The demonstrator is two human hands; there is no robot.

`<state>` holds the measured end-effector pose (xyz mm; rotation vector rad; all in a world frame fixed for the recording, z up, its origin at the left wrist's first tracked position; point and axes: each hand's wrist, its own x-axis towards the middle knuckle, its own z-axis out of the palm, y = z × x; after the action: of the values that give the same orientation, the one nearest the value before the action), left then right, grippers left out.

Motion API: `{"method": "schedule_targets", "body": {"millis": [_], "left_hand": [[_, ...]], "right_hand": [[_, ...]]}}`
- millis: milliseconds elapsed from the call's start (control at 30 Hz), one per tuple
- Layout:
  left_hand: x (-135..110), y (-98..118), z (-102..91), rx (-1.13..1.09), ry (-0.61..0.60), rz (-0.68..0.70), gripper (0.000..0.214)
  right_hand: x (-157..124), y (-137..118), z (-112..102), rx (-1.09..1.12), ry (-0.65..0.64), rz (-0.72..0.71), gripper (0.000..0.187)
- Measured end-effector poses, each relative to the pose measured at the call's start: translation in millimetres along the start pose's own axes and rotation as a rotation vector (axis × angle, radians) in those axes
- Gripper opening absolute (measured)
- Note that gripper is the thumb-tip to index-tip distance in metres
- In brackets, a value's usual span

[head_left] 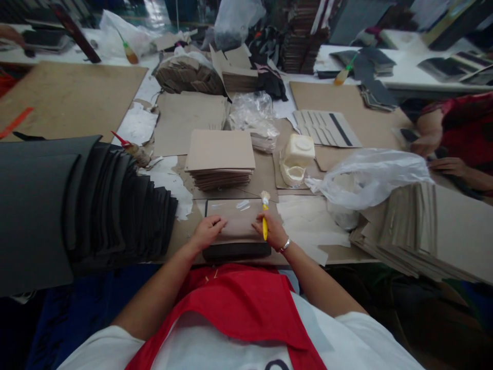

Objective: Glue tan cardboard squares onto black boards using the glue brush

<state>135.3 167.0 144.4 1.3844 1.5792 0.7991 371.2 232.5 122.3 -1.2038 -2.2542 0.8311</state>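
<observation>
In front of me lies a beige panel [241, 221] with a dark strip [236, 251] along its near edge and glossy wet-looking streaks near its far edge. My left hand [208, 232] is at the panel's left side, thumb and fingers closed together on it. In my right hand [276, 234], at the right side, a brush [265, 218] with a yellow handle is held upright, pale bristles pointing away from me. The fingertips of this hand also touch the panel. Just beyond is a stack of beige boards [221, 151].
Dark grey sheets [127, 200] are piled at the left. A cut-open plastic jug [297, 159] and a clear plastic bag [377, 174] sit to the right, beside stacked boards [408, 221]. A co-worker's hands [435, 149] work at the far right. A red-tipped bottle [133, 149] lies left.
</observation>
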Motion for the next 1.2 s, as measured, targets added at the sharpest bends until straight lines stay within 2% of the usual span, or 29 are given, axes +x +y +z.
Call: {"method": "schedule_targets", "body": {"millis": [133, 233, 300, 433, 633, 833, 967, 1200], "left_hand": [[12.3, -21.2, -9.5, 0.019, 0.141, -0.167, 0.036], [26.0, -30.5, -11.8, 0.196, 0.29, -0.214, 0.035], [34.6, -34.2, -13.1, 0.326, 0.337, -0.214, 0.034], [43.8, -39.7, -16.7, 0.462, 0.331, -0.238, 0.03], [45.8, -42.1, -18.4, 0.544, 0.339, -0.291, 0.028], [52.3, -36.6, -9.2, 0.523, 0.295, -0.269, 0.027], [51.8, -38.3, -8.2, 0.492, 0.313, -0.273, 0.027], [47.5, -46.9, -17.5, 0.395, 0.372, -0.306, 0.028]], "right_hand": [[15.2, 15.3, -2.6, -0.139, 0.075, 0.143, 0.018], [33.7, 24.1, 4.0, -0.24, 0.116, 0.236, 0.021], [44.4, 27.6, 11.8, -0.304, 0.102, 0.255, 0.022], [55.0, 27.2, 26.2, -0.409, 0.053, 0.259, 0.024], [59.2, 25.0, 33.3, -0.419, 0.075, 0.242, 0.024], [57.0, 35.4, 22.8, -0.399, 0.117, 0.294, 0.024], [53.1, 38.0, 16.1, -0.367, 0.136, 0.293, 0.024], [55.5, 33.7, 24.0, -0.326, 0.166, 0.276, 0.025]]}}
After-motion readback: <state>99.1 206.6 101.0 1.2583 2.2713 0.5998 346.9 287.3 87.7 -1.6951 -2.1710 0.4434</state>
